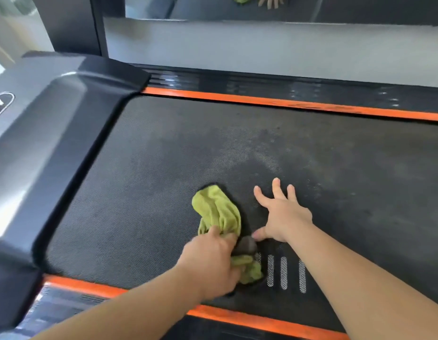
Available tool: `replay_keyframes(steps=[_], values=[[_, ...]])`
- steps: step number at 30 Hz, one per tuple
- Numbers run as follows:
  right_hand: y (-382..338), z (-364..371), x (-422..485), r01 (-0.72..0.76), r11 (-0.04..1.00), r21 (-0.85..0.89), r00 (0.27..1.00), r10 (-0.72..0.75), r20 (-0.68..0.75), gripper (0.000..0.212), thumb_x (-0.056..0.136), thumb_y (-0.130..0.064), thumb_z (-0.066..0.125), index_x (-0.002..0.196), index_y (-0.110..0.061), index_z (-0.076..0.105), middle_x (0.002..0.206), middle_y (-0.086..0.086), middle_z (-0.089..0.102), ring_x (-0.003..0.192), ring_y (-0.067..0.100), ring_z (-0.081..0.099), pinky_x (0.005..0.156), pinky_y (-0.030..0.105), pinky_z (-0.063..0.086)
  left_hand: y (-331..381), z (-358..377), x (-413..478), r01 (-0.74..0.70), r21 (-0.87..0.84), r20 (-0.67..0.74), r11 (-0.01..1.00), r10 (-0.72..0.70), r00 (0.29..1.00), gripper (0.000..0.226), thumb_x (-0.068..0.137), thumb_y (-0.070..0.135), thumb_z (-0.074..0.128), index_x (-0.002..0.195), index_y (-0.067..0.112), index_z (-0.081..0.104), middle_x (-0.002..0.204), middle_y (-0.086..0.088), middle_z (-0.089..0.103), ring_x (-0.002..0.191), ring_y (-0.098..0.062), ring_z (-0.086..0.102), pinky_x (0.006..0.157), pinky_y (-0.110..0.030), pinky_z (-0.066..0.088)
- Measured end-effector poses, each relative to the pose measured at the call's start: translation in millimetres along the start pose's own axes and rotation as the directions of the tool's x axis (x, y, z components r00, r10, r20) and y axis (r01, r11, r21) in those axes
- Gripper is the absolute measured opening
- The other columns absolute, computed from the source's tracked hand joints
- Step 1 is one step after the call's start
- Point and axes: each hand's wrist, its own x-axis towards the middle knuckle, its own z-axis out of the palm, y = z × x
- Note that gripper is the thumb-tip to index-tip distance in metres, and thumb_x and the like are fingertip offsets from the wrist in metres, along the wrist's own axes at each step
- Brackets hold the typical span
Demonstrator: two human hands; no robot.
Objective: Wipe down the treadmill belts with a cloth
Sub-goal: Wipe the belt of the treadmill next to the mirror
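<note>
A black textured treadmill belt (164, 168) fills the middle of the view, with dusty grey smears across its centre. A crumpled yellow-green cloth (218, 212) lies on the belt near its front edge. My left hand (210, 261) grips the cloth's near end, fingers curled round it. My right hand (281, 214) lies flat on the belt just right of the cloth, fingers spread straight, thumb close to the cloth.
Orange side strips run along the belt's far edge (286, 103) and near edge (237, 317). The glossy black motor cover (53, 143) rises at the left. White stripes (284, 272) mark the belt near my wrists. A mirror (262, 6) stands behind the grey floor.
</note>
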Motion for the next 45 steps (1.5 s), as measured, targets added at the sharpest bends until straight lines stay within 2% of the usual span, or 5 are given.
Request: replay_keyframes(steps=[12,17,29,35,45], values=[[-1,-2,2,0.0,1.0,0.008,1.0,-0.001,0.031,0.13,0.071,-0.065,0.083,0.154,-0.057,-0.016,0.163,-0.006,-0.038,0.154,0.031,-0.026,0.117,0.064,0.029,-14,-47,46,-0.036,0.384,0.114,0.923,-0.008,0.993,0.09,0.083,0.065,0.051,0.158,0.023,0.025,0.167,-0.005,-0.024,0.153,-0.041,-0.022,0.116,-0.075,-0.005],[1,-1,3,0.001,1.0,0.009,1.0,-0.001,0.03,0.13,0.07,-0.064,0.084,0.154,-0.057,-0.015,0.164,-0.007,-0.037,0.154,0.031,-0.026,0.118,0.065,0.026,-42,-54,61,-0.214,0.228,0.126,0.95,0.189,0.974,0.068,0.084,0.048,0.064,0.147,0.037,0.042,0.145,0.012,0.038,0.134,-0.02,0.037,0.099,-0.044,0.052],[5,1,5,0.019,0.999,0.044,1.0,-0.019,-0.005,0.127,0.07,-0.062,0.084,0.154,-0.058,-0.011,0.164,-0.008,-0.035,0.155,0.03,-0.024,0.117,0.065,0.026,-20,28,2,-0.373,0.046,-0.274,0.927,0.37,0.887,0.031,0.073,0.052,0.054,0.103,0.044,0.059,0.092,0.017,0.051,0.091,-0.005,0.046,0.052,-0.021,0.055],[1,-1,2,-0.003,1.0,0.006,1.0,0.003,-0.003,0.128,0.07,-0.066,0.083,0.155,-0.058,-0.013,0.165,-0.007,-0.034,0.155,0.031,-0.022,0.114,0.065,0.034,-77,-25,50,0.204,-0.124,-0.286,0.971,-0.232,0.93,0.062,0.07,0.055,0.046,0.126,0.034,0.062,0.114,0.003,0.049,0.113,-0.026,0.046,0.095,-0.042,0.052],[0,-2,-1,-0.003,1.0,0.001,1.0,0.003,-0.012,0.128,0.069,-0.069,0.082,0.155,-0.057,-0.013,0.166,-0.006,-0.032,0.156,0.031,-0.02,0.112,0.065,0.037,-3,18,-21,-0.223,-0.01,-0.086,0.975,0.221,0.971,0.053,0.08,0.048,0.055,0.131,0.034,0.054,0.126,0.006,0.046,0.12,-0.02,0.042,0.093,-0.034,0.049]])
